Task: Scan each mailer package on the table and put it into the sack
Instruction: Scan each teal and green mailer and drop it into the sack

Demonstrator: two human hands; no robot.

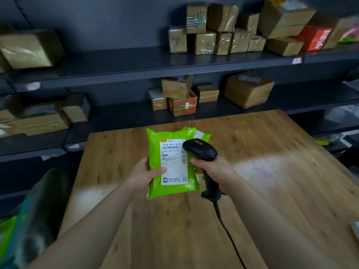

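You're gripping the soft, light mailer [171, 162] by its edge in your left hand [142, 176], right hand [215, 171] clenching the scanner [202, 152]; it's probably slippery.

The green mailer [172, 166] is glossy, crinkled plastic with a matt white paper label [173, 162]. The barcode scanner [202, 152] is matt black plastic. The table [272, 152] is smooth, sheeny grained wood. Far cardboard boxes [213, 35] carry shiny tape.

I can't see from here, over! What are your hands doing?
Left hand holds green mailer, label up. Right hand aims scanner at its barcode. Second mailer waits on table. Nothing in the way.
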